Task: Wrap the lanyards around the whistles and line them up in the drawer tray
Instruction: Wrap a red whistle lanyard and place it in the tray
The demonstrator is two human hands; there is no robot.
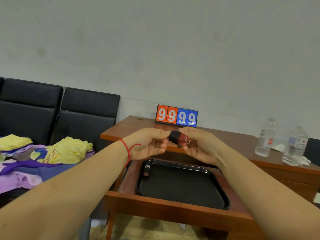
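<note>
Both hands hold a red whistle (182,139) in the air above the open drawer. A black lanyard (173,137) is wound round its left part, and a metal ring hangs at its right end. My left hand (150,144) pinches the lanyard end. My right hand (199,144) grips the whistle's ring side. Below them a black tray (183,186) lies in the wooden drawer (173,210). One wrapped whistle (147,169) lies at the tray's far left corner.
A red and blue flip scoreboard (176,116) reading 9999 stands at the back of the desk (230,135). Two plastic water bottles (265,137) stand at the desk's right. Left of the desk, yellow and purple cloths (52,153) are piled before black chairs (69,115).
</note>
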